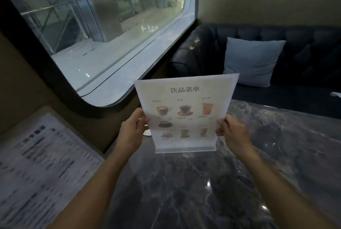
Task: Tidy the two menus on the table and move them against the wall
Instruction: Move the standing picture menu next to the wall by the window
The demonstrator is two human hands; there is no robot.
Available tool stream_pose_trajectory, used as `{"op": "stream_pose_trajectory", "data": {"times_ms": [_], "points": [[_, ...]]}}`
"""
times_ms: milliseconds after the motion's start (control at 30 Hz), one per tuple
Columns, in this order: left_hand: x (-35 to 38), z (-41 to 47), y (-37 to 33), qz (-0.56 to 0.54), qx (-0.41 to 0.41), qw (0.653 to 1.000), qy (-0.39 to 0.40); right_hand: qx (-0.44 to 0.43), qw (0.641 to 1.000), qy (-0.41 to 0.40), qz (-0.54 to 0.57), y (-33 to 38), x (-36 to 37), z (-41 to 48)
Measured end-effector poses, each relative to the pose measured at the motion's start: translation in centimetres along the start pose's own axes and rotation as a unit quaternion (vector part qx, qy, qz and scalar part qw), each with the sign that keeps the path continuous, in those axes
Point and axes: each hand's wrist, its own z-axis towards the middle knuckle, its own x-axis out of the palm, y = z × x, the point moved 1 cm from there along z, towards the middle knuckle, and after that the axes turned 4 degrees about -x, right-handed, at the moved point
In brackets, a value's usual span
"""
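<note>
Above the tabletop [193, 191], both hands, left hand [132, 131] and right hand [233, 132], gripped the drinks menu [184, 110] upright by its side edges, probably to square it

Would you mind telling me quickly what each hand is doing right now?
Left hand: closed on the left edge of the drinks menu.
Right hand: closed on the menu's right edge.

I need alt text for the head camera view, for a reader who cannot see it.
Two bare hands, left hand and right hand, hold a drinks menu upright by its side edges over a dark marble table. A second printed sheet leans at far left below a window; a sofa with a cushion stands behind.
</note>
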Motion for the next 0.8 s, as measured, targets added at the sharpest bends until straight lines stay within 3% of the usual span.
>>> {"op": "stream_pose_trajectory", "data": {"times_ms": [233,533,800], "points": [[-4.8,-0.9,1.6,0.032,-0.028,0.993,-0.111,-0.013,0.997,0.029,0.066,2.9,6.9,4.3],[-9.7,-1.2,2.8,0.043,-0.061,0.987,-0.145,-0.045,0.989,0.098,0.096,4.6,14.6,9.0],[-10.4,-1.7,2.7,0.118,-0.085,0.965,-0.217,-0.045,0.961,0.136,0.238,7.0,20.0,12.0]]}}
